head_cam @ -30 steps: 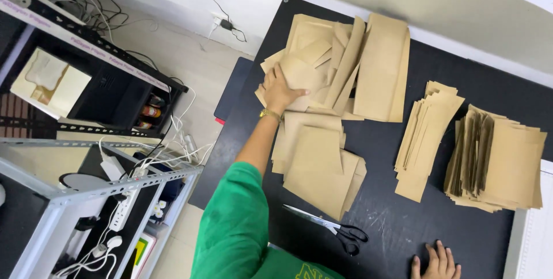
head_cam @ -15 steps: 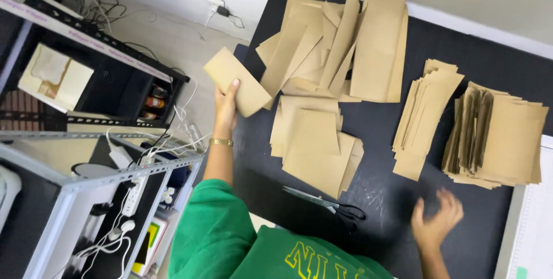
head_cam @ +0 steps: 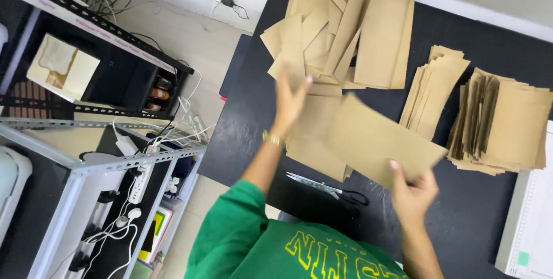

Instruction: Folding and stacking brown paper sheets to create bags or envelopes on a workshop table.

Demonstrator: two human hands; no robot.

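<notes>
Right hand [head_cam: 416, 193] pinching a brown paper sheet [head_cam: 383, 140] by its near edge above the black surface [head_cam: 461, 221], left hand [head_cam: 290, 97] open-fingered, empty, over the scattered pile [head_cam: 340, 31]; likely to slip or knock scissors [head_cam: 328, 187], given so light a pinch.

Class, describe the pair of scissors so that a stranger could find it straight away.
Start at the black table. Near its front edge, below the flat brown paper pile, lie the scissors. They are the only metal thing there, with silver blades and black handles, among brown paper.
</notes>
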